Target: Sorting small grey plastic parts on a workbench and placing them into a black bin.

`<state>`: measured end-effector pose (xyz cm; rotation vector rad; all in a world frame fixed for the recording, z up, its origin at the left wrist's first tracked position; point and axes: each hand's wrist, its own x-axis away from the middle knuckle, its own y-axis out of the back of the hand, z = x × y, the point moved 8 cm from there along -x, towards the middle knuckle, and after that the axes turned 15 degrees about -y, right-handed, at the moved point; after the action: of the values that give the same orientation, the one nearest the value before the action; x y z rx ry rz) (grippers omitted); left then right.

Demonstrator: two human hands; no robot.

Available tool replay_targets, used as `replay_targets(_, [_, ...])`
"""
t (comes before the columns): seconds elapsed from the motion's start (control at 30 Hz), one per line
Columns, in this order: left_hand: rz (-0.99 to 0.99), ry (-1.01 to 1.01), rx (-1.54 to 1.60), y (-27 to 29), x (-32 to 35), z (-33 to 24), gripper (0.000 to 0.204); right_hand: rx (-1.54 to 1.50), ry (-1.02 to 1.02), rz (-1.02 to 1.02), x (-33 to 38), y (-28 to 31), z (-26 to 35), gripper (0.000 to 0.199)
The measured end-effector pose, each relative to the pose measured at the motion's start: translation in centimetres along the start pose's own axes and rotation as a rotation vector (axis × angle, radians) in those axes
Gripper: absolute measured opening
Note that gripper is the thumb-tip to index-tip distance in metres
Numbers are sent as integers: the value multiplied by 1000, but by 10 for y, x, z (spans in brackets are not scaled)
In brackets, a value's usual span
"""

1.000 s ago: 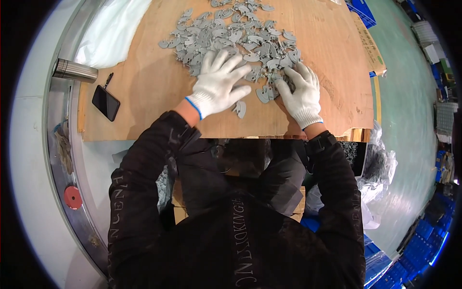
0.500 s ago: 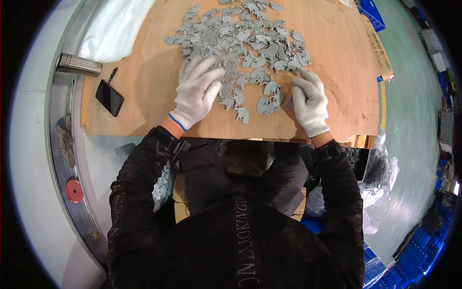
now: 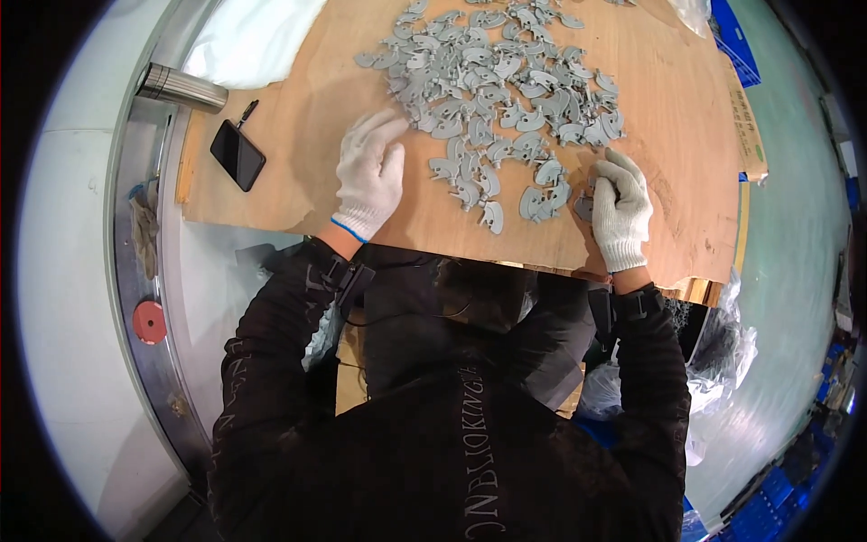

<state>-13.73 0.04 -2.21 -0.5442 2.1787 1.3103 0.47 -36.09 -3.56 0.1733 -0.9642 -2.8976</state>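
Grey flat parts [image 3: 492,86] spread loose over middle of plywood board [image 3: 271,181], within reach of both gloves. Left hand [image 3: 370,172] flat, fingers open, holding nothing, pressing at pile edge. Right hand [image 3: 619,203] curled, pinching one part at near right fringe. Phone [image 3: 237,154] set aside left, clear of pile.

White knit gloves [image 3: 370,176] with blue cuffs, grey parts [image 3: 492,86], tan plywood board [image 3: 298,135], black phone [image 3: 237,154].
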Motion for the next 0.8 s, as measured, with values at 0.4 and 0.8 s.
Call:
replay_targets(0.4, [268, -329, -158, -49, -42, -47, 40, 121, 81, -14, 0, -5, 10, 20])
replay_targets(0.8, [392, -394, -22, -62, -23, -55, 43, 189, 119, 0, 4, -9, 19, 26])
